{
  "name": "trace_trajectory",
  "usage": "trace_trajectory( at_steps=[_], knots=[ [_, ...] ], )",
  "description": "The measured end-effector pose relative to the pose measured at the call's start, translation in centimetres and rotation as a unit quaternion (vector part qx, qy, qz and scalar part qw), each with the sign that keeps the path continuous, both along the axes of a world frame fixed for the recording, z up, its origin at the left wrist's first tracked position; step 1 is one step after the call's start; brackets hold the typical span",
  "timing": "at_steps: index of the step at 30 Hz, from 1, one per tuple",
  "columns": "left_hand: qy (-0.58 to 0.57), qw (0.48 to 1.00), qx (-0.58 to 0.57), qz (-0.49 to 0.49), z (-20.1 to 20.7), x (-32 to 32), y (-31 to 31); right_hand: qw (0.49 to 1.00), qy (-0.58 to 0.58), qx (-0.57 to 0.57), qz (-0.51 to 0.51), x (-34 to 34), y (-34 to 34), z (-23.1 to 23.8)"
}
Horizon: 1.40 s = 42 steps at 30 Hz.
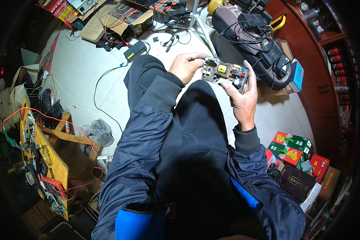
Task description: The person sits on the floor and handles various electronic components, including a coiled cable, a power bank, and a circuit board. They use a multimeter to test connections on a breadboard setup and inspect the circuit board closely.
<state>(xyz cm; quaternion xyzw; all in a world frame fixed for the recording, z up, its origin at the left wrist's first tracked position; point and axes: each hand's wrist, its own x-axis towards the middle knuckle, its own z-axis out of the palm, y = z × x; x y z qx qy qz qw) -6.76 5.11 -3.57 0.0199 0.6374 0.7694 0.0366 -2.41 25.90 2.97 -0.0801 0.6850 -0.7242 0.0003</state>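
A circuit board (230, 75) is held up over my knees, between both hands. It carries a yellow-wrapped transformer (223, 69), grey metal heat sinks at its left end and a round capacitor (237, 82) near its right end. My right hand (244, 98) grips the board's right end, thumb at the near edge and fingers behind the far side. At the left end, my left hand (186, 68) has thumb and forefinger closed together against the board's corner. Its other fingers are curled, and whether they hold anything small is hidden.
Beyond my knees a black power adapter (135, 51) with its cord lies on the pale floor (84, 80). A cushioned seat (228, 24) loaded with cables stands at far right, beside a tripod leg (204, 34). Left is a workbench (60, 160) with a red multimeter (54, 187); right, stacked boxes (294, 156).
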Motion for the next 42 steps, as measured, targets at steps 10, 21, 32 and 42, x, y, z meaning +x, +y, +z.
trace_trajectory(
  at_steps=[10,21,32,42],
  knots=[
    [0.012,1.0,-0.006,0.011,0.8,0.3,0.0,1.0,0.002,-0.003,0.006,0.2,-0.3,0.8],
    [0.02,1.0,-0.019,0.014,0.1,0.0,0.1,1.0,0.016,0.013,0.0,0.0,0.0,0.5],
    [0.02,1.0,-0.012,0.006,-0.3,-0.2,0.2,1.0,-0.021,0.001,0.002,0.0,0.5,0.8],
    [0.008,1.0,0.003,0.015,0.7,0.3,0.1,0.998,-0.061,-0.012,0.006,-0.3,1.5,0.2]
  ],
)
